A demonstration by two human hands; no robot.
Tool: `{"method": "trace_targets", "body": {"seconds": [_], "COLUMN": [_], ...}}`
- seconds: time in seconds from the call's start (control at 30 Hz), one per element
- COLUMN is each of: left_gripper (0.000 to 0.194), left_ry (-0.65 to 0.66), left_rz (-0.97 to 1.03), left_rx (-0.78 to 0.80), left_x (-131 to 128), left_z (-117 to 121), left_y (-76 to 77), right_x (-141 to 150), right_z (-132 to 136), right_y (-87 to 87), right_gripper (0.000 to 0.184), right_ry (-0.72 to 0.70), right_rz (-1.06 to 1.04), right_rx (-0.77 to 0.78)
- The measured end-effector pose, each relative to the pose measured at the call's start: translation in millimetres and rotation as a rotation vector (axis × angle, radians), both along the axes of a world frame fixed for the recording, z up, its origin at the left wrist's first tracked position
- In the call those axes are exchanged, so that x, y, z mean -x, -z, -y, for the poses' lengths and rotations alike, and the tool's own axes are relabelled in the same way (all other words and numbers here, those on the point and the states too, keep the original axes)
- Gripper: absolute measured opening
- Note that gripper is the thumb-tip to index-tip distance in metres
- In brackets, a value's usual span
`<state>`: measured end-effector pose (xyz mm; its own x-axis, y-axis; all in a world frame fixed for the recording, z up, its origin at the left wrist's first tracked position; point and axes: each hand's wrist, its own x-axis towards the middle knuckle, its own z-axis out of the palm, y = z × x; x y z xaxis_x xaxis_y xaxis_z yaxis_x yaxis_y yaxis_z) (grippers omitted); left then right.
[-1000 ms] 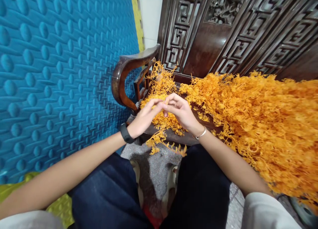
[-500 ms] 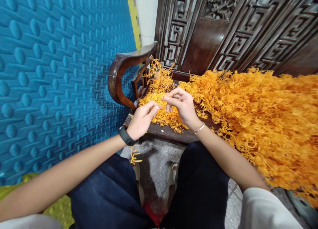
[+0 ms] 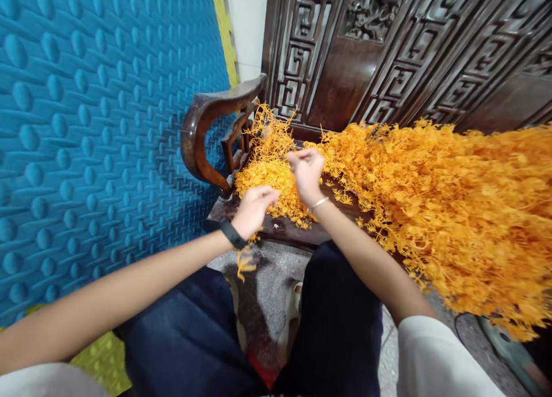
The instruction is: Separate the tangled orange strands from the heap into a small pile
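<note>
An orange sprig (image 3: pixel 245 265), thin and branching with narrow, finger-like tips, hangs below the left hand (image 3: pixel 254 212), in front of the dark wooden seat (image 3: pixel 221 208). The left grip is pinched together on its stem. The right hand (image 3: pixel 307 170) is over a loose yellow-orange pile (image 3: pixel 269 181), fingers curled; motion blurs it, so I cannot tell how tight that grip is or what it has hold of. Farther right, a large heap (image 3: pixel 452 201) of similar frilly, bright orange strands spreads along the seat.
</note>
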<state>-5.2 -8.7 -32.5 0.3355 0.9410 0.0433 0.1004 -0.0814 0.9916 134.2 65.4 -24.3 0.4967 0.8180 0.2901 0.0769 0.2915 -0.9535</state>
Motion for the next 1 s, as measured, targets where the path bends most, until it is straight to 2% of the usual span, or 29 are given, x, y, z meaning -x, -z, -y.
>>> {"method": "trace_targets", "body": {"seconds": [0.07, 0.1, 0.2, 0.3, 0.4, 0.53, 0.6, 0.73, 0.87, 1.0], "left_gripper": [0.027, 0.027, 0.027, 0.026, 0.025, 0.025, 0.025, 0.026, 0.025, 0.024], "left_ry": [0.117, 0.157, 0.288, 0.394, 0.46, 0.489, 0.501, 0.503, 0.432, 0.309], "left_rz": [-0.044, -0.072, -0.176, -0.264, -0.298, -0.282, -0.275, -0.244, -0.106, 0.067], "left_rx": [0.002, 0.006, 0.022, 0.091, 0.136, 0.144, 0.167, 0.227, 0.287, 0.323], "left_x": [-3, -5, -10, -10, -8, -7, -7, -7, -3, 8], "left_z": [15, 23, 35, 36, 34, 35, 36, 36, 29, 15], "left_y": [11.2, 17.7, 34.7, 40.3, 34.9, 26.0, 24.0, 19.5, 7.6, -7.5], "right_x": [-23, -34, -56, -55, -45, -39, -38, -36, -36, -41], "right_z": [-12, -15, -14, -7, -6, -14, -18, -22, -24, -26], "right_y": [-5.1, -6.2, -0.6, 12.7, 23.8, 32.3, 36.0, 44.5, 51.2, 50.0], "right_gripper": [0.022, 0.02, 0.02, 0.026, 0.027, 0.015, 0.011, 0.013, 0.02, 0.025], "right_ry": [0.12, 0.107, -0.125, -0.395, -0.535, -0.477, -0.461, -0.467, -0.389, -0.38], "right_rz": [-0.057, -0.043, 0.093, 0.221, 0.381, 0.725, 0.831, 0.943, 1.024, 0.978], "right_rx": [0.027, 0.029, 0.099, 0.198, 0.2, 0.014, -0.034, -0.036, -0.047, -0.051]}}
